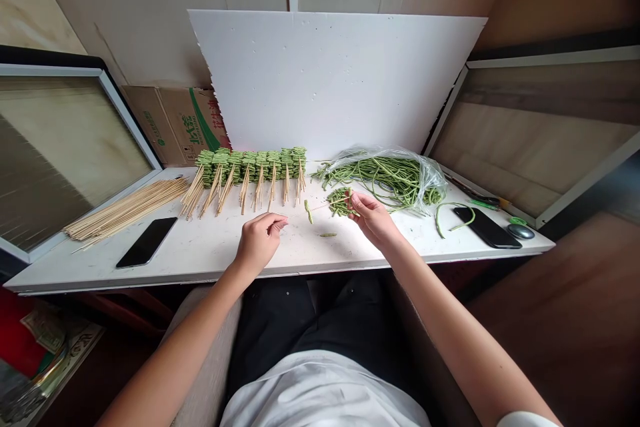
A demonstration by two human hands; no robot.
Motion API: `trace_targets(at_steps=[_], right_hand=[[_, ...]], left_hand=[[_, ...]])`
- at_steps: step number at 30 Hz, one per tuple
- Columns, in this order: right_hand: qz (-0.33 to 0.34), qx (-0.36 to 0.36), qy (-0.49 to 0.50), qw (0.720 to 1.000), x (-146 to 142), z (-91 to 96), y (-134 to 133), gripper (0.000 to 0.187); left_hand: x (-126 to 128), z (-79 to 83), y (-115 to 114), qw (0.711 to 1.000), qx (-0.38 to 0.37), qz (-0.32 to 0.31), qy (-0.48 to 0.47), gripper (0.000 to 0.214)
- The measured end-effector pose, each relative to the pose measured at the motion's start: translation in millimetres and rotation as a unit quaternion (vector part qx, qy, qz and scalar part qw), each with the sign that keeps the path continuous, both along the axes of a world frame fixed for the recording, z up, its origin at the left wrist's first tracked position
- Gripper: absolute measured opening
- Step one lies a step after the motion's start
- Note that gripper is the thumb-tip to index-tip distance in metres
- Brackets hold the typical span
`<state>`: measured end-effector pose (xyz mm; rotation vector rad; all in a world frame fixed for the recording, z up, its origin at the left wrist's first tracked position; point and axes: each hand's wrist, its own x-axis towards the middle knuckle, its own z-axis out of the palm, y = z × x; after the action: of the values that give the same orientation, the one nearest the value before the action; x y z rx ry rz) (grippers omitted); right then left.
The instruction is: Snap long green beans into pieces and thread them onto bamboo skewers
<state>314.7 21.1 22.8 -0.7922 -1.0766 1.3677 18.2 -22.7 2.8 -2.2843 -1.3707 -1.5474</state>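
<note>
My right hand [371, 217] pinches a thin wooden skewer [327, 204] near a short piece of green bean at its fingertips. At the skewer's other end, a second bean piece [309, 212] sits crosswise. To the left, my left hand [261, 240] is closed, its fingertips pointing towards the skewer; whatever it may hold is hidden. Between and below the hands, one loose bean piece [328, 235] lies on the white table [295, 255]. Just behind my right hand is a small pile of cut bean pieces [340, 203].
Bundles of filled bean skewers [250, 170] stand in a row at the back left. Bare skewers [130, 210] and a phone [147, 242] lie left. A plastic bag of long beans [385, 177], another phone [487, 227] and a dark rounded object [520, 231] are right. A white board [335, 80] stands behind.
</note>
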Motion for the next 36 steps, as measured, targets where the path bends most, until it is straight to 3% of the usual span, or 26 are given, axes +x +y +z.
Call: trace_targets(at_steps=[13, 27, 36], right_hand=[[0.044, -0.031, 0.066, 0.996, 0.6, -4.4, 1.6, 0.033], [0.076, -0.010, 0.090, 0.993, 0.3, -10.5, 5.5, 0.029], [0.018, -0.011, 0.056, 0.998, 0.1, -9.7, 3.9, 0.036]], left_hand=[[-0.6, 4.4, -1.0, 1.000, 0.020, 0.005, 0.012, 0.017], [1.4, 6.7, -3.9, 1.000, 0.029, 0.004, 0.004, 0.018], [0.9, 6.7, -5.4, 0.999, 0.019, 0.022, 0.016, 0.018]])
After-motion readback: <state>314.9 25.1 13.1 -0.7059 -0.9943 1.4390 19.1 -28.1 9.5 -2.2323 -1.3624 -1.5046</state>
